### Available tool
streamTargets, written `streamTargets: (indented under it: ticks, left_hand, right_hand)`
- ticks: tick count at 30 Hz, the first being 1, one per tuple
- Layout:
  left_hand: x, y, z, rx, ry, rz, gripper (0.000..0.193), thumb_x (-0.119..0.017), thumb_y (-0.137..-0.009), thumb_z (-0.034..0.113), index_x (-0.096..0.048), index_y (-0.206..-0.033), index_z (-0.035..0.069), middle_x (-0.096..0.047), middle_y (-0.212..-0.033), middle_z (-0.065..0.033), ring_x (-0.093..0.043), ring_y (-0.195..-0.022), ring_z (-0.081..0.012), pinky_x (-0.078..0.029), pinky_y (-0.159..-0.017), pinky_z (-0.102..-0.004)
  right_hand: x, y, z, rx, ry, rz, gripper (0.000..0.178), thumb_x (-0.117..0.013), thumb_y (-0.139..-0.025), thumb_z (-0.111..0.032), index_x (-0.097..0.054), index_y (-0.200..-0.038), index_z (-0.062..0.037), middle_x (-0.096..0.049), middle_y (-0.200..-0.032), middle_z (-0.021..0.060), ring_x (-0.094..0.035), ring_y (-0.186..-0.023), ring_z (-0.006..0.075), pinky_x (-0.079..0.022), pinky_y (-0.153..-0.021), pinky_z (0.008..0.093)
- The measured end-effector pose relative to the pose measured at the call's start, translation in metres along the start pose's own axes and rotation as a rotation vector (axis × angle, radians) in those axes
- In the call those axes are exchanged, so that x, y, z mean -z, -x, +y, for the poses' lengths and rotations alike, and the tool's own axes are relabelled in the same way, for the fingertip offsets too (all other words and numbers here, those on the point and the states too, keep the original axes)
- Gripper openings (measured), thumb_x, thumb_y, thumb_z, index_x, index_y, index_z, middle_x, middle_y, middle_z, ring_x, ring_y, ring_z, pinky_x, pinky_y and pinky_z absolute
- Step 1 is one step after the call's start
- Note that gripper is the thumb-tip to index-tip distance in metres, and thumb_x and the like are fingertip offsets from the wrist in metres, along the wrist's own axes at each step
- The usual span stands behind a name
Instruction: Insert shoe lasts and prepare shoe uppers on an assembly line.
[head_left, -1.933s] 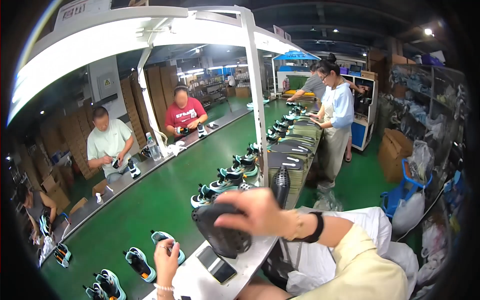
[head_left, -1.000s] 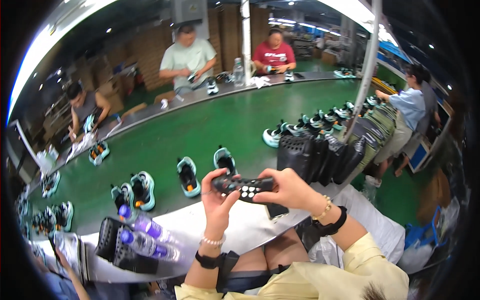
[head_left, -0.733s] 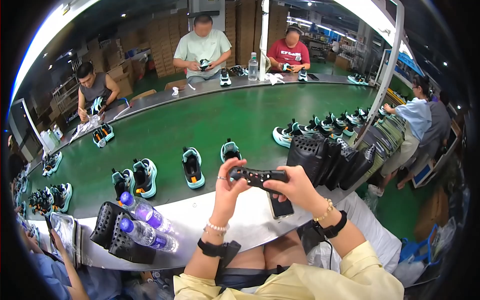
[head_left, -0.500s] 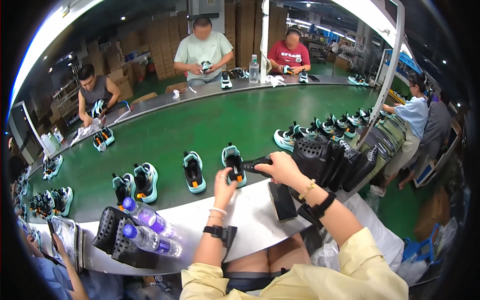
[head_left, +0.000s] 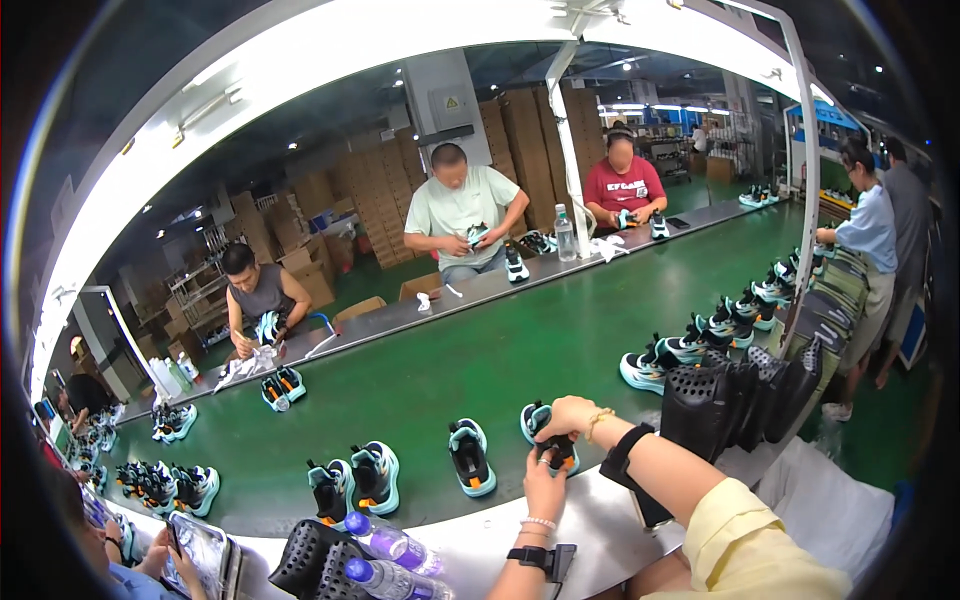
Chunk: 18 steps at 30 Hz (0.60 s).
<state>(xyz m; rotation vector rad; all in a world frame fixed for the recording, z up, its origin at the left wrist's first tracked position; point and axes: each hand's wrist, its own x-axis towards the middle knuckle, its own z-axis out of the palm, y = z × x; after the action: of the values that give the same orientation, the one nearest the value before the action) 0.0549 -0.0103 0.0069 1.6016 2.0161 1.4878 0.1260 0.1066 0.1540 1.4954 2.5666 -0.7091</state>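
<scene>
On the green belt, a black and mint sneaker (head_left: 534, 416) with an orange patch lies under both my hands. My right hand (head_left: 573, 416) reaches over its opening, fingers closed around a black perforated shoe insert that is mostly hidden by the hand and shoe. Against the sneaker's near end, my left hand (head_left: 545, 490) has its fingers bent and gripping the edge. Left of it stands another sneaker (head_left: 470, 458) with an open, dark inside. Further left, a pair of like sneakers (head_left: 375, 477) sits close together.
Several black perforated shoe inserts (head_left: 700, 410) stand at the right, with more (head_left: 312, 560) beside purple-labelled bottles (head_left: 405, 550) on the white ledge (head_left: 480, 540). A row of sneakers (head_left: 690, 345) runs along the right. Co-workers sit across the belt (head_left: 440, 370); a white post (head_left: 567, 150) rises there.
My right hand has brought the black insert left and into the sneaker. My left hand has closed in on the shoe's near end. The view has swung, shifting the scene right and down.
</scene>
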Motion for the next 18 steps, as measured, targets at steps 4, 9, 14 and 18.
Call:
streamTargets:
  ticks: [4,9,14,18]
  left_hand:
    - [-0.002,-0.004,0.004,0.015,-0.004,-0.009,0.038,-0.072,-0.078,0.015,-0.064,-0.114,0.008,-0.053,-0.132,-0.0201,-0.057,-0.113,-0.0403,-0.048,-0.095,-0.0448]
    - [-0.005,-0.006,-0.004,0.027,-0.019,0.009,0.039,-0.072,-0.077,0.015,-0.064,-0.115,0.006,-0.054,-0.131,-0.0198,-0.058,-0.112,-0.0397,-0.048,-0.094,-0.045]
    - [-0.015,-0.005,-0.026,-0.007,0.006,-0.002,0.041,-0.072,-0.079,0.018,-0.064,-0.117,0.004,-0.049,-0.137,-0.025,-0.06,-0.109,-0.0429,-0.049,-0.092,-0.0468]
    - [-0.013,-0.002,-0.025,0.018,-0.001,0.035,0.04,-0.071,-0.079,0.017,-0.064,-0.116,0.002,-0.052,-0.135,-0.0252,-0.059,-0.11,-0.0423,-0.049,-0.093,-0.0458]
  right_hand:
    - [-0.002,-0.019,0.005,-0.042,-0.028,0.011,0.035,-0.082,-0.067,-0.036,-0.074,-0.08,-0.0054,-0.07,-0.067,0.0069,-0.069,-0.061,0.019,-0.056,-0.061,0.0312]
    - [-0.054,-0.02,-0.016,-0.006,0.203,0.491,0.011,-0.069,-0.08,-0.015,-0.075,-0.084,-0.007,-0.074,-0.088,0.0102,-0.073,-0.083,0.0242,-0.059,-0.07,0.0343]
    - [-0.09,-0.043,-0.01,-0.034,0.199,0.522,0.012,-0.072,-0.078,-0.016,-0.075,-0.087,-0.0095,-0.073,-0.091,0.0094,-0.073,-0.084,0.023,-0.059,-0.07,0.0329]
    - [-0.095,-0.058,-0.014,-0.064,0.177,0.431,0.013,-0.074,-0.075,-0.017,-0.075,-0.085,-0.0088,-0.074,-0.089,0.0112,-0.073,-0.086,0.0249,-0.059,-0.072,0.0347]
